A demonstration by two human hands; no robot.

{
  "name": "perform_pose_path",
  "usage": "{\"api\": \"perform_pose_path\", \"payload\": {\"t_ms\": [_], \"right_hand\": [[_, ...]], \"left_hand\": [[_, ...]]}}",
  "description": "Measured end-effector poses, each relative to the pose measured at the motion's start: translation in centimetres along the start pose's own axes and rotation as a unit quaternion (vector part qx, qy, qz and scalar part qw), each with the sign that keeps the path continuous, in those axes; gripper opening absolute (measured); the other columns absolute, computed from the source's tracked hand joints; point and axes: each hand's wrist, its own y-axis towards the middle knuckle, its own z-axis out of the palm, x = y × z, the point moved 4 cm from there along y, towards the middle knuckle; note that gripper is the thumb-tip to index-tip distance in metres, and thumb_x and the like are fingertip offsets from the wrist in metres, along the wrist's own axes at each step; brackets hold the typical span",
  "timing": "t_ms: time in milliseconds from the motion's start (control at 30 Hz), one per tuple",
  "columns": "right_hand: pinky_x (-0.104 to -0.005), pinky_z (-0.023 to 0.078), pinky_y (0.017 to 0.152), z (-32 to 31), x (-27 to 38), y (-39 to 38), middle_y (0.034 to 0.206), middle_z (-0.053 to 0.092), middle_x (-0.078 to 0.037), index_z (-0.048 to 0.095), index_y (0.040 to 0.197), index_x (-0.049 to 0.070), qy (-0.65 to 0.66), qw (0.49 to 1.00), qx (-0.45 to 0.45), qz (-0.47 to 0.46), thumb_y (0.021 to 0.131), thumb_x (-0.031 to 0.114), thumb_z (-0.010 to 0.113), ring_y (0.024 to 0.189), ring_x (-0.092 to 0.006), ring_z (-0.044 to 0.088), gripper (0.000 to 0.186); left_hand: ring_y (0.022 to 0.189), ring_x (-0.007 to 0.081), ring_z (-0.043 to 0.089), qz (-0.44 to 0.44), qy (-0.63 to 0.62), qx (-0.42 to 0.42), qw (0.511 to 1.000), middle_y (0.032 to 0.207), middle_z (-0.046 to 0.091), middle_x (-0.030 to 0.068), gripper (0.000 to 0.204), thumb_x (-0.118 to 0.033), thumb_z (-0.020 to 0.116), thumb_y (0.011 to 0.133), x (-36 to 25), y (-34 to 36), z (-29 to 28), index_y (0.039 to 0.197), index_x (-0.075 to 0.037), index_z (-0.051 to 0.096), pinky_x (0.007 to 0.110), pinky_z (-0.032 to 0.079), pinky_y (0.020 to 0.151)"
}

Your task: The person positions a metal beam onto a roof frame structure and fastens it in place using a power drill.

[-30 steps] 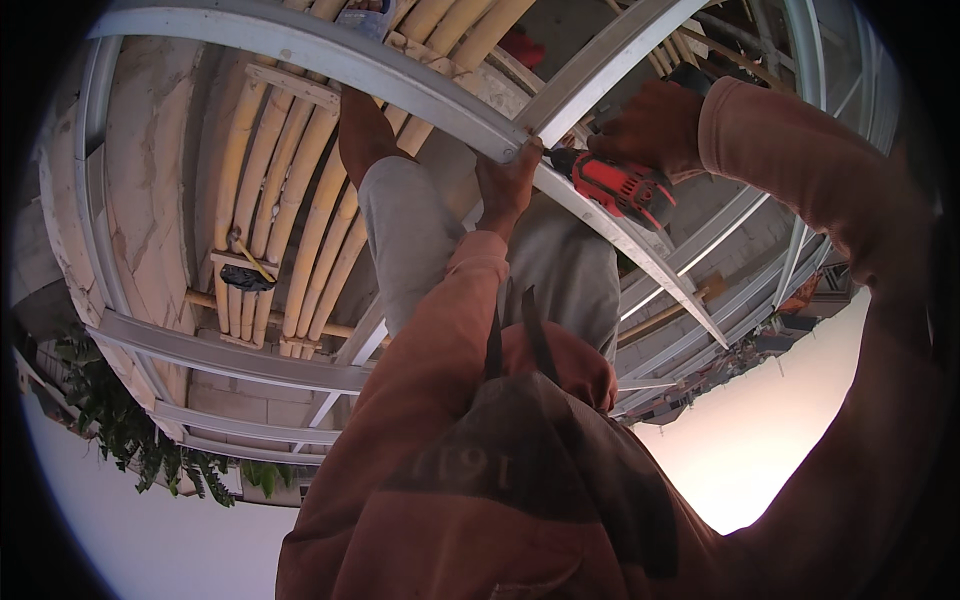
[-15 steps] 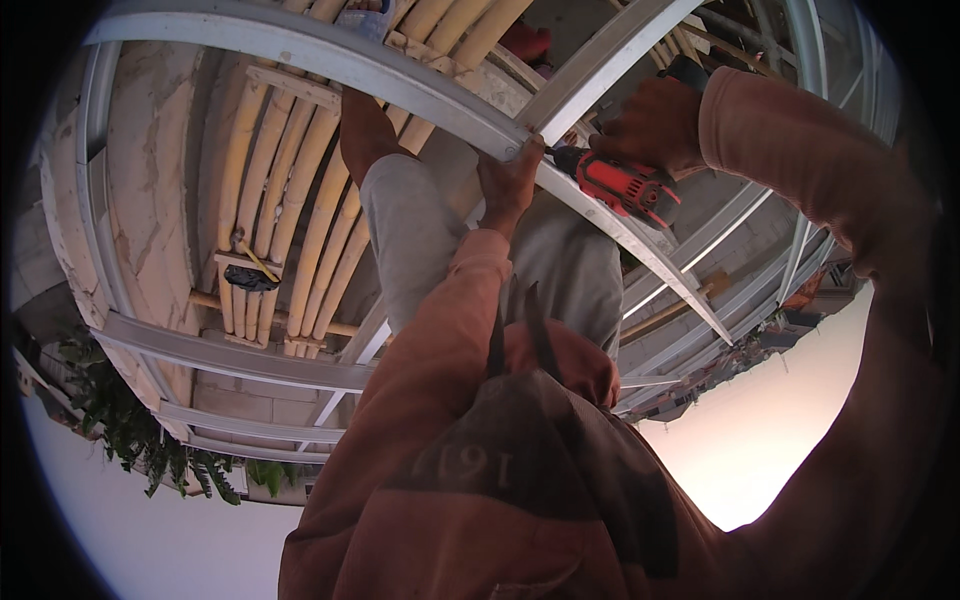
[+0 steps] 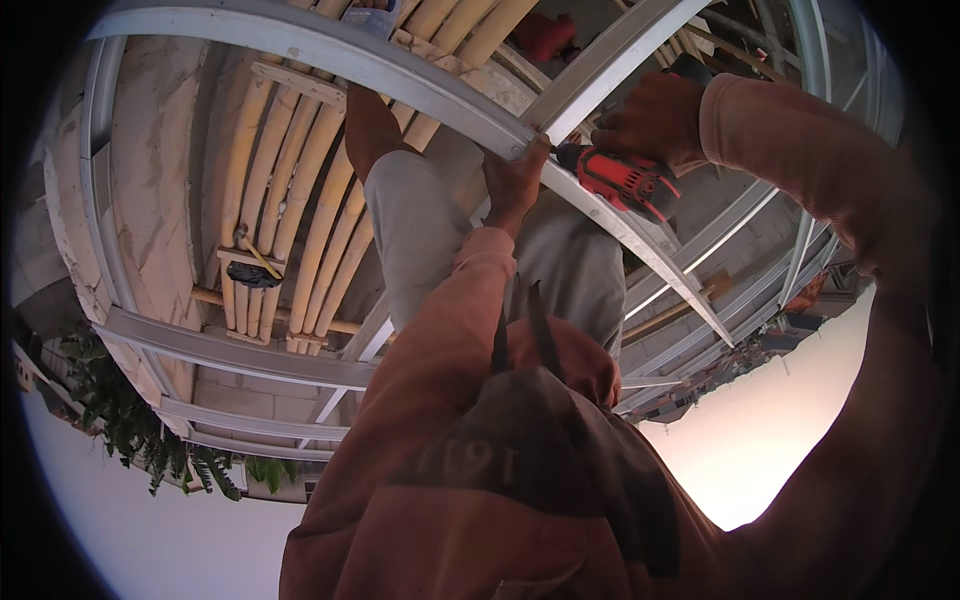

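My right hand is wrapped round a red and black power drill, its front end pointed left at the joint where a long metal beam meets a crossing metal beam. My left hand grips the beam at that joint from below in the picture, thumb beside the drill's nose; the bit's contact point is too small to make out. My bare leg and grey shorts show under the frame.
Bamboo poles lie below, bearing a hammer and a black bag. Also in view are a blue container, a red object, pale blockwork, further metal beams and plants beyond the edge.
Almost nothing differs. The view has shifted a little, so my hands and the drill appear slightly further right, still at the same joint.
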Motion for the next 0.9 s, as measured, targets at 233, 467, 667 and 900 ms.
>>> {"api": "perform_pose_path", "payload": {"t_ms": [233, 467, 667, 900], "right_hand": [[-0.0445, 0.058, 0.069, -1.1, 0.4, 0.5, 0.095, 0.073, -0.004, 0.062, 0.127, 0.014, -0.034, 0.999, 0.031, -0.016, 0.07, 0.026, 0.081, 0.087, -0.0302, 0.075, 0.061], [-0.044, 0.058, 0.07, 0.0, -0.4, 0.1, 0.095, 0.073, -0.005, 0.063, 0.125, 0.013, -0.061, 0.998, 0.004, -0.007, 0.073, 0.032, 0.079, 0.085, -0.0297, 0.075, 0.057], [-0.0461, 0.058, 0.074, -1.3, 0.0, 0.4, 0.091, 0.073, -0.006, 0.064, 0.123, 0.01, -0.013, 0.999, 0.048, -0.007, 0.073, 0.03, 0.079, 0.084, -0.0308, 0.075, 0.056], [-0.0456, 0.058, 0.073, -0.2, -0.3, 0.9, 0.089, 0.073, -0.005, 0.065, 0.119, 0.012, -0.034, 0.998, 0.04, -0.027, 0.075, 0.032, 0.077, 0.084, -0.0312, 0.075, 0.05]], "left_hand": [[0.1, 0.0253, 0.071, 0.032, 0.04, -0.011, 0.999, 0.109, 0.073, 0.0168, 0.043, -0.018, 0.079, 0.085, 0.1, -0.5, -1.2, 0.117, 0.007, 0.066, 0.039, 0.054, 0.092], [0.103, 0.0251, 0.07, 0.013, 0.012, 0.0, 1.0, 0.113, 0.071, 0.0174, 0.046, -0.016, 0.078, 0.085, 0.1, -0.4, -0.3, 0.12, 0.008, 0.061, 0.037, 0.055, 0.092], [0.102, 0.0247, 0.07, -0.001, -0.019, -0.006, 1.0, 0.112, 0.071, 0.0166, 0.051, -0.017, 0.079, 0.084, 0.5, 0.2, -0.7, 0.123, 0.009, 0.059, 0.037, 0.055, 0.093], [0.099, 0.0238, 0.07, 0.016, 0.016, -0.015, 1.0, 0.108, 0.072, 0.0153, 0.045, -0.018, 0.079, 0.084, 0.0, -0.1, -0.6, 0.118, 0.007, 0.063, 0.037, 0.054, 0.091]]}}
